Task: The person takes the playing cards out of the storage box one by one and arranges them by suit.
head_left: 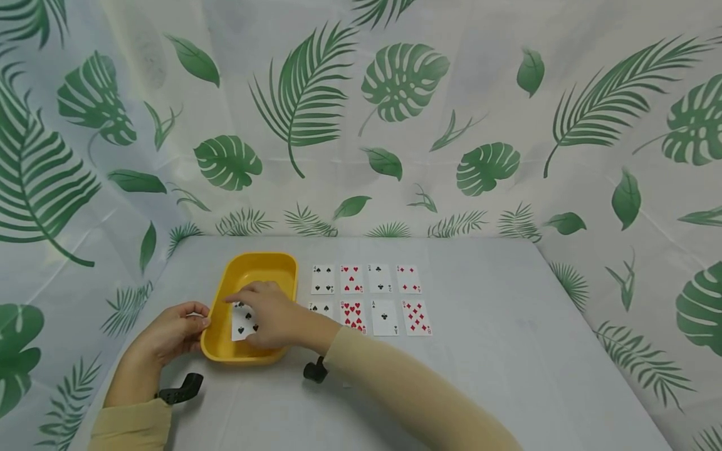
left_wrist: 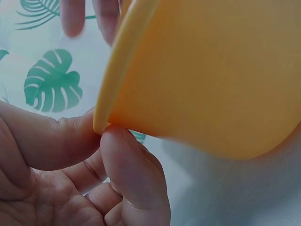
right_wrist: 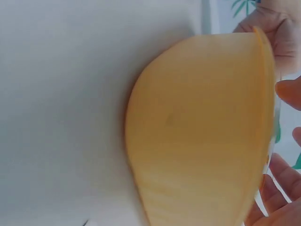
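Observation:
My left hand [head_left: 175, 332] pinches the rim of a yellow plastic tray [head_left: 245, 361] at its left side. In the left wrist view, thumb and a finger meet on the lip of the tray. My right hand [head_left: 274, 316] reaches over the tray with a spade playing card [head_left: 239, 329], which it holds by opposite edges between thumb and fingers. The hand covers part of that card's face. Seen from the right wrist, the tray's outer wall [right_wrist: 197, 122] fills the middle, and the thumb [right_wrist: 290, 92] and fingers are beyond its rim.
Two rows of face-up playing cards lie right of the tray, including a five of hearts [head_left: 352, 279], an ace of clubs [head_left: 385, 318] and an eight of diamonds [head_left: 417, 318]. My right forearm partly covers the seven of spades [head_left: 320, 307]. Leaf-patterned cloth [head_left: 406, 131] surrounds the white table.

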A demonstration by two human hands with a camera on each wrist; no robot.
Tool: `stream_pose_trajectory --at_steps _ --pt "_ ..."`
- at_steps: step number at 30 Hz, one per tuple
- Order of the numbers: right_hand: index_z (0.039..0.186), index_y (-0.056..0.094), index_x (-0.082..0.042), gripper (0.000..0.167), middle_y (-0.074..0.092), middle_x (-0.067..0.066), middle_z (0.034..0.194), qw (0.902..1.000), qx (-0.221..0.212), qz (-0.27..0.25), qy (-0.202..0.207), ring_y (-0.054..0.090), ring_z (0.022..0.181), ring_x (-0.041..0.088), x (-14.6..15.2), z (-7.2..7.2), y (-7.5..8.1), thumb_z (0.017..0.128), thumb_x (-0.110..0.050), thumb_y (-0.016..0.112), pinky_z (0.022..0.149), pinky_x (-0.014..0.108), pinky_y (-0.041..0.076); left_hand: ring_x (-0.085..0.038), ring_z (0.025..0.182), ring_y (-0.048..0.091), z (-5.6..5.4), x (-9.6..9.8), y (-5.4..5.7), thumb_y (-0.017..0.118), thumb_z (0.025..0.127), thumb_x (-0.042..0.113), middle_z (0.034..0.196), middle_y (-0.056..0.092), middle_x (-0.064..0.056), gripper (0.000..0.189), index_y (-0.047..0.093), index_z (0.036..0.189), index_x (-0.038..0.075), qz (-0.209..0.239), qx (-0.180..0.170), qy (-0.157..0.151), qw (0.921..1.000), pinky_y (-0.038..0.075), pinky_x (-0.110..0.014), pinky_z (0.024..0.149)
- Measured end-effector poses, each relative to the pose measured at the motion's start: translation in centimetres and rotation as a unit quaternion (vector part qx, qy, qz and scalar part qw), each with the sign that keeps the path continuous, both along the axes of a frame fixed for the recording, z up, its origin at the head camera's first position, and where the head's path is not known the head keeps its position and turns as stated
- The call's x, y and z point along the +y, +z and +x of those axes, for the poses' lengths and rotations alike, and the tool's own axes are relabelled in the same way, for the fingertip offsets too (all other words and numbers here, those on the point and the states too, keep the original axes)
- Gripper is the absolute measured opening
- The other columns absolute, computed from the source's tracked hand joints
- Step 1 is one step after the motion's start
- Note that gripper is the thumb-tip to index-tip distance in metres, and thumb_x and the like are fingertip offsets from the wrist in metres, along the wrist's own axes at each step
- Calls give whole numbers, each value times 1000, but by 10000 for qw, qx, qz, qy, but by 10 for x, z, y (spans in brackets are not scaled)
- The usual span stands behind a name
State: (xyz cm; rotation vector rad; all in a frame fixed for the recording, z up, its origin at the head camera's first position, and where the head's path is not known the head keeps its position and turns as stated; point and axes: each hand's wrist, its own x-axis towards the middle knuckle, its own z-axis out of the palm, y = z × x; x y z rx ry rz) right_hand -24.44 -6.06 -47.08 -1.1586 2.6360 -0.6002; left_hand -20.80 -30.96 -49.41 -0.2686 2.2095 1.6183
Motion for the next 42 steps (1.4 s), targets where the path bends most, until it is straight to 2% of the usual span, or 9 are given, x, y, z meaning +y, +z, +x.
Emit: stream_pose_trajectory --at_steps 6,11,21,27,36,42 --pt "158 50 -32 82 46 -2 163 9988 -163 -446 140 40 150 22 29 5 9 85 -21 85 122 33 42 -17 73 63 -1 0 0 56 106 6 81 64 0 19 51 122 -4 -9 17 -40 10000 59 -33 67" --pt "158 50 -31 81 48 -2 160 9977 17 -653 199 39 150 21 45 12 14 86 -22 87 125 35 38 -17 72 63 -2 0 1 56 106 6 82 65 -1 19 52 122 -4 -61 25 -57 10000 60 -33 67" --pt "158 50 -29 79 50 -2 158 9967 222 -783 76 41 148 21 70 34 20 88 -22 87 123 36 40 -17 74 64 -1 1 3 56 106 6 83 66 -1 19 52 122 -4 -83 48 -90 9999 60 -33 68" --pt "158 51 -27 80 50 -2 159 9970 192 -741 -66 40 148 22 91 45 8 87 -22 87 123 40 40 -18 74 64 1 2 4 56 105 5 83 66 -1 19 52 121 -4 -104 21 -35 9999 60 -33 68" --pt "158 52 -29 81 49 -2 161 9962 -34 -734 -461 41 146 21 120 51 -20 86 -22 88 121 42 43 -19 74 63 1 1 0 56 106 5 84 65 -1 19 52 122 -4 -34 22 -15 10000 60 -33 68" --pt "156 53 -26 83 54 -1 155 9961 -57 -754 -455 46 143 22 131 56 -32 82 -22 91 120 43 44 -19 74 63 0 -1 -2 56 106 6 84 65 -1 19 52 122 -3 -108 26 16 9999 59 -34 68"
